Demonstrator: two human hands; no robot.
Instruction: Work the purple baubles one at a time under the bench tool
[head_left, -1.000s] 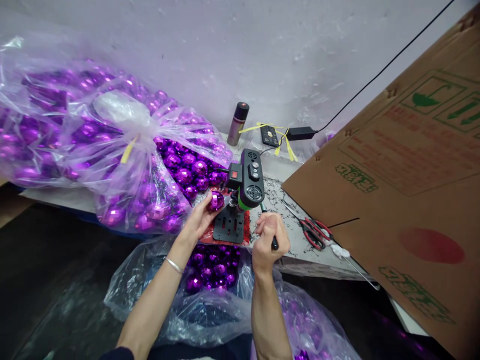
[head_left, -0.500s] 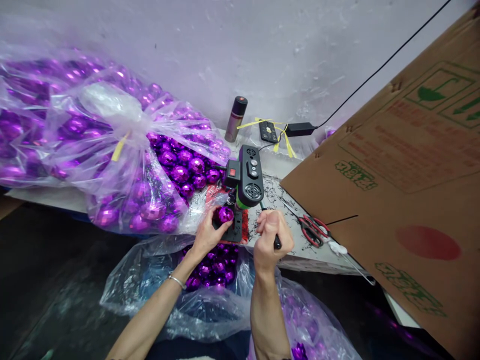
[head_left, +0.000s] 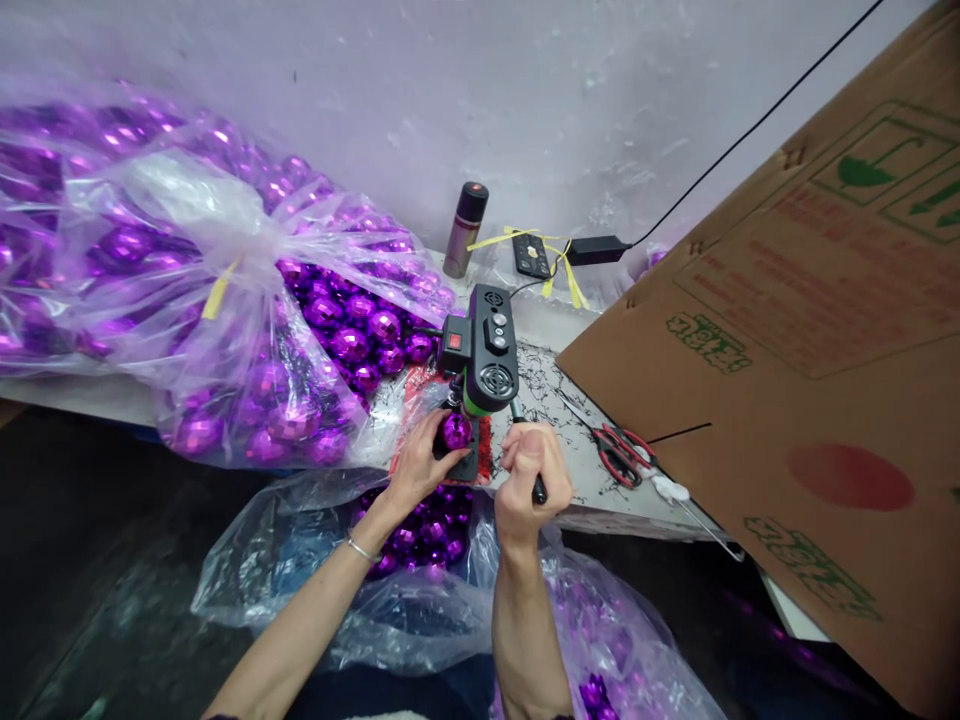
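A shiny purple ball [head_left: 457, 431] is held between the thumb and fingers of my left hand [head_left: 421, 462], under the front of a black bench machine [head_left: 492, 348]. To its right, my right hand [head_left: 531, 470] is wrapped round the machine's lever [head_left: 540, 490], whose black end shows below the fist. A red mat [head_left: 485, 448] lies beneath the machine's dark base. Below the table edge, an open clear bag [head_left: 300, 550] holds many purple balls [head_left: 420, 535]. The ball's contact with the machine head cannot be made out clearly.
Large clear bags of purple balls [head_left: 187, 250] fill the left. A spray can [head_left: 466, 230] and a black adapter [head_left: 598, 250] stand or lie near the wall. Red-handled scissors [head_left: 622, 455] lie beside a big cardboard box [head_left: 787, 380] on the right.
The whole view has shifted slightly. My left hand has turned the ball a little and holds it closer under the machine head; my right hand stays on the lever.
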